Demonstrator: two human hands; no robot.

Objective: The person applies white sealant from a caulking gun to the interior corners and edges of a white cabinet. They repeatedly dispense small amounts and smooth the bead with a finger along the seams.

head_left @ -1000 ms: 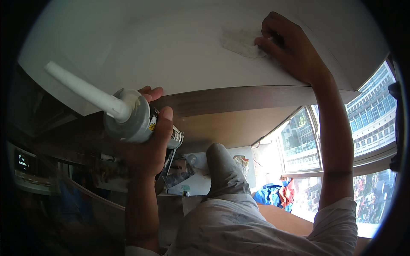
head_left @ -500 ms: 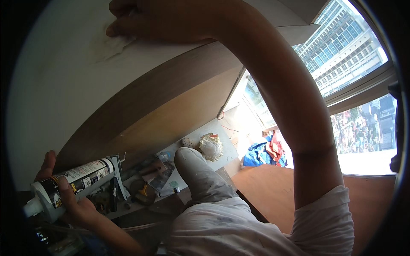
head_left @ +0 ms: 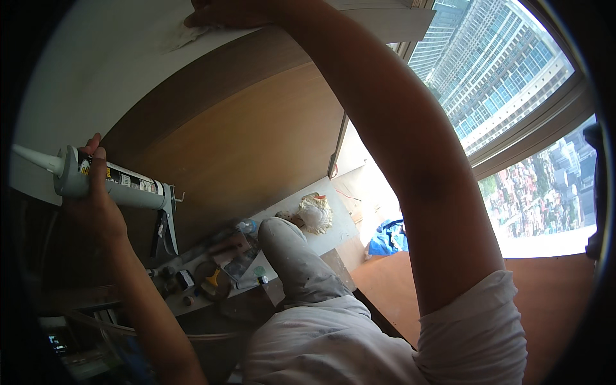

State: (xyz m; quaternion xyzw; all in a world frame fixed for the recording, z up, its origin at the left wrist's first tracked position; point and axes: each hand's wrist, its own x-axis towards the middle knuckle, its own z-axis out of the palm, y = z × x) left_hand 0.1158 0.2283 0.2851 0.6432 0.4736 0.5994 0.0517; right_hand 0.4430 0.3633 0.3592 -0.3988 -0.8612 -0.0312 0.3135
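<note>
My left hand [head_left: 97, 200] grips a caulking gun [head_left: 135, 196] at the left, its thumb across a black-and-white cartridge. The gun's long white nozzle [head_left: 35, 156] points left and its metal handle hangs down at the rear. My right hand [head_left: 232, 14] is at the top, fingers closed on a pale cloth [head_left: 186, 40] against a white surface [head_left: 77, 64]. Part of that cloth and of those fingertips is hard to make out. A curved dark edge band [head_left: 186, 80] borders the surface, with a wooden panel [head_left: 237, 128] below it.
Below my bent knee lies a pale board [head_left: 343, 228] with a crumpled cream item [head_left: 316, 215]; tools and small containers [head_left: 215, 279] lie left of it. A blue bundle [head_left: 387, 239], an orange-brown board [head_left: 545, 301] and windows [head_left: 487, 77] onto tall buildings are at the right.
The view has turned since the first frame. My right hand has moved leftward along the white surface with the cloth. My left hand has swung the caulking gun down, then back up, nozzle now pointing left.
</note>
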